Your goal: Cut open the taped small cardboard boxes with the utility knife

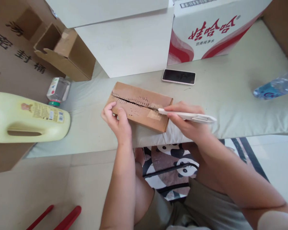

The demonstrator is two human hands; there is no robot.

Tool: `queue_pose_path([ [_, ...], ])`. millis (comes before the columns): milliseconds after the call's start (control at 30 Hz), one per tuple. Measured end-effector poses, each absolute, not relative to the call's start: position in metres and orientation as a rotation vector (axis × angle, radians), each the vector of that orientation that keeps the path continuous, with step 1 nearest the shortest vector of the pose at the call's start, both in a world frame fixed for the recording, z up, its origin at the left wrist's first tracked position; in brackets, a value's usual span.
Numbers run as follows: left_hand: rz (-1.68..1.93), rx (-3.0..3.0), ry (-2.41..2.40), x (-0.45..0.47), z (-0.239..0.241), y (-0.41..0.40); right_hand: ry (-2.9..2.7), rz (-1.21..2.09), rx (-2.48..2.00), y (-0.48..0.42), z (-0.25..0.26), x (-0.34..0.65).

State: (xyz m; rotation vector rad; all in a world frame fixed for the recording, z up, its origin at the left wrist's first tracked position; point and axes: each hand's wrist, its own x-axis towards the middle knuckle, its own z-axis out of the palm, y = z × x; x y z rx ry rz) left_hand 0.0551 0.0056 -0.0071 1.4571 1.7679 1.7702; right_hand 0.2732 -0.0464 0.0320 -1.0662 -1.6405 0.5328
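A small brown cardboard box (144,95) lies flat on the pale cushioned surface (230,105), its taped top seam slit along most of its length. My left hand (117,119) grips the box's near left corner, fingers curled on it. My right hand (186,123) is closed round a white utility knife (189,116). The knife's blade tip sits in the seam near the box's right end.
A phone (179,76) lies face up behind the box. A white box (127,41) and a red-and-white carton (206,28) stand at the back. An open brown carton (64,54), a small jar (57,92) and a yellow jug (26,118) are at left; a water bottle (276,85) at right.
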Motion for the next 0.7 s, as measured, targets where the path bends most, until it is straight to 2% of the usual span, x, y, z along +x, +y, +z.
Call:
queue_pose_path([
  [200,1.767,1.462,1.779,0.055,-0.007,0.006,-1.654,0.433,-1.075,-0.049,0.038,0.274],
  [700,1.744,1.443,1.780,0.056,-0.005,0.005,-1.627,0.443,-1.071,-0.057,0.048,0.281],
])
